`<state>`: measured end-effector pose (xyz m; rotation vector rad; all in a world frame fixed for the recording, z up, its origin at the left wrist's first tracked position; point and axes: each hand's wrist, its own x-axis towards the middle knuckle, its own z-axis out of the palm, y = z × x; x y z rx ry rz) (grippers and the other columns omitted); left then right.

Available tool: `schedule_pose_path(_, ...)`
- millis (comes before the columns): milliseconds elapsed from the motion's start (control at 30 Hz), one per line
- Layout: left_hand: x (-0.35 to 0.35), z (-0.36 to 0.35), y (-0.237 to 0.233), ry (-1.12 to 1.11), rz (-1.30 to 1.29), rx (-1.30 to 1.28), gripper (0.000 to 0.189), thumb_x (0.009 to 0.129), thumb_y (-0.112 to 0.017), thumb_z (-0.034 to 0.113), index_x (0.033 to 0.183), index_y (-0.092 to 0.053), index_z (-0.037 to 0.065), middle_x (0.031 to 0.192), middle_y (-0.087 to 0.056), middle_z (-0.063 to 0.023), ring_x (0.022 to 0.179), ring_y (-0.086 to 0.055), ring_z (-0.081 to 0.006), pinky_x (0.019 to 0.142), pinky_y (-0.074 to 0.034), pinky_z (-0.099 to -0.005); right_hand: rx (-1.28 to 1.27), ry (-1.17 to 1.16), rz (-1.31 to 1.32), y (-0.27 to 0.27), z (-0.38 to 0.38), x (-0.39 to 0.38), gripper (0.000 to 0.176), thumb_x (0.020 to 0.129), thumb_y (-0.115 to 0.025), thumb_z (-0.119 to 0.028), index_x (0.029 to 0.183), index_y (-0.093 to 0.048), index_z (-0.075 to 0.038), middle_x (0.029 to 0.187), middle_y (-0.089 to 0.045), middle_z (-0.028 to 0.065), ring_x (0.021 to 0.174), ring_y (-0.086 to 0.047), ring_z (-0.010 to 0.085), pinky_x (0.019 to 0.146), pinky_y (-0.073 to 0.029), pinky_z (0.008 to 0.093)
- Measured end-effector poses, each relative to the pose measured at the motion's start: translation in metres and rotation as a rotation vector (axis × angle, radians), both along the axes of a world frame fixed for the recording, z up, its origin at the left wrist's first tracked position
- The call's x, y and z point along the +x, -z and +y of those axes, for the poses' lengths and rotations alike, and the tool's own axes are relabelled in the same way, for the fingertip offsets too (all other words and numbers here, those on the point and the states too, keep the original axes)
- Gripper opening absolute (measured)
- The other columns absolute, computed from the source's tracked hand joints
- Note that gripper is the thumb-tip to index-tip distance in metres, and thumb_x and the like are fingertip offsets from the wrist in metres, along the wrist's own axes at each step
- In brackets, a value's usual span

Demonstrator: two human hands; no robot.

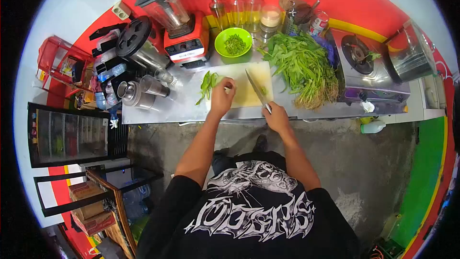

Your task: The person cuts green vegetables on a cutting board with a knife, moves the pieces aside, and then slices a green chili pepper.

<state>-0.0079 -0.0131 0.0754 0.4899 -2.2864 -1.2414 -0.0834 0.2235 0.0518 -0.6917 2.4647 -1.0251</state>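
In the head view my right hand (277,116) grips a kitchen knife (257,89), its blade pointing away from me over the cutting board (239,72). My left hand (223,97) hovers at the board's left side with fingers curled together; whatever they may hold is hidden. Just left of that hand lie some loose green leaves (207,86), partly on the board's edge. A few chopped green bits (263,89) lie beside the blade. Behind the board stands a lime-green bowl (234,59) holding chopped greens (235,45).
A big bunch of leafy greens with roots (306,67) lies right of the board, next to a gas stove (357,74). To the left stand an orange blender (186,45) and metal shakers (135,94). Pump bottles (235,9) line the red wall. The steel counter's front edge (191,118) is near me.
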Motion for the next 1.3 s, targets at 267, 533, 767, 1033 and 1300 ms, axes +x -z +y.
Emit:
schedule_pose_path(267,-0.02,0.053,0.054,0.118,-0.082,-0.039,0.026,0.083,-0.07,-0.003,0.106,-0.062,0.003,0.097,-0.069,-0.0142,0.094,-0.067,-0.0321,0.086,-0.053,-0.0405,0.004,-0.033,0.028,0.008,0.008,0.006,0.032,0.096,-0.064,-0.027,0.113,-0.064,0.0,0.093,-0.07,0.0271,0.089,-0.067,0.048,0.078,-0.053,0.0539)
schedule_pose_path(533,0.002,0.03,0.049,-0.132,-0.112,-0.301,0.03,0.074,-0.077,0.002,0.102,-0.068,0.008,0.108,-0.064,-0.0135,0.105,-0.057,-0.0377,0.094,-0.047,-0.0469,0.124,-0.006,0.039,0.0,-0.006,0.011,0.032,0.098,-0.059,-0.028,0.114,-0.062,-0.001,0.092,-0.071,0.0277,0.087,-0.068,0.0486,0.079,-0.054,0.0554)
schedule_pose_path(767,0.013,0.022,0.044,-0.086,-0.147,-0.345,0.025,0.073,-0.073,0.001,0.096,-0.075,0.009,0.104,-0.066,-0.0132,0.102,-0.059,-0.0368,0.093,-0.048,-0.0461,0.179,-0.045,0.071,-0.015,-0.033,0.01,0.033,0.098,-0.058,-0.029,0.116,-0.059,-0.002,0.093,-0.07,0.0292,0.089,-0.068,0.049,0.082,-0.052,0.0576)
schedule_pose_path(1033,0.001,0.039,0.059,0.115,-0.145,-0.349,0.015,0.08,-0.071,0.003,0.094,-0.076,0.006,0.097,-0.07,-0.0137,0.095,-0.063,-0.0359,0.088,-0.05,-0.044,0.259,0.007,0.089,-0.014,-0.035,0.014,0.037,0.099,-0.057,-0.03,0.124,-0.054,-0.002,0.091,-0.071,0.0266,0.085,-0.069,0.0482,0.079,-0.053,0.0581)
schedule_pose_path(1300,0.0,0.033,0.069,0.079,-0.072,-0.077,0.013,0.081,-0.072,0.002,0.093,-0.078,0.003,0.089,-0.069,-0.0146,0.089,-0.063,-0.0339,0.083,-0.05,-0.0421,0.286,0.003,0.127,-0.012,-0.034,0.015,0.033,0.101,-0.054,-0.032,0.111,-0.059,-0.001,0.087,-0.071,0.0284,0.085,-0.069,0.0493,0.078,-0.054,0.0579)
